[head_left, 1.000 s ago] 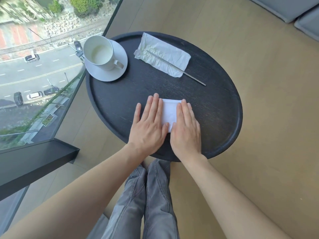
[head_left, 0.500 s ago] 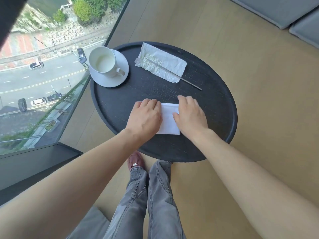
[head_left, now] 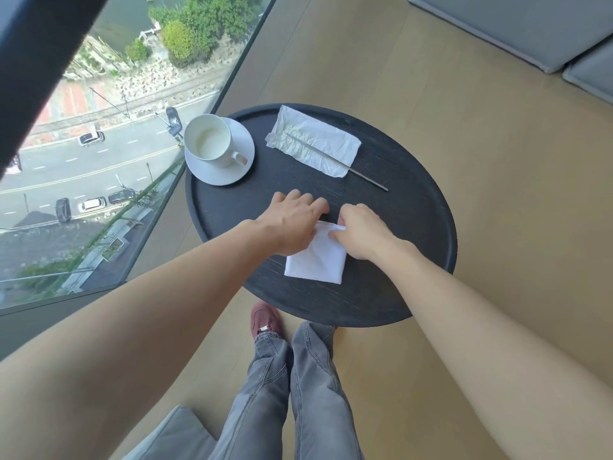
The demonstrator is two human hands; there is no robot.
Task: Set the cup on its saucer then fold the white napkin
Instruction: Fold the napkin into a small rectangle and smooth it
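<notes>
The white cup [head_left: 208, 141] stands upright on its white saucer [head_left: 239, 167] at the far left of the round black table [head_left: 408, 234], handle pointing right. A folded white napkin [head_left: 315, 258] lies as a small square near the table's middle. My left hand [head_left: 293, 224] rests on the napkin's far left corner, fingers curled onto the table. My right hand [head_left: 360, 230] pinches the napkin's far edge, which is lifted a little. The far part of the napkin is hidden under both hands.
A crumpled white paper wrapper [head_left: 313, 144] with a thin metal straw [head_left: 365, 176] across it lies at the back of the table. A floor-to-ceiling window [head_left: 99, 144] is on the left, grey cushions [head_left: 517, 24] at the top right. My legs stand at the table's near edge.
Both hands slid from flat on the napkin toward its far edge, uncovering its near half. My right fingers have closed on that edge. The camera rose and pulled back.
</notes>
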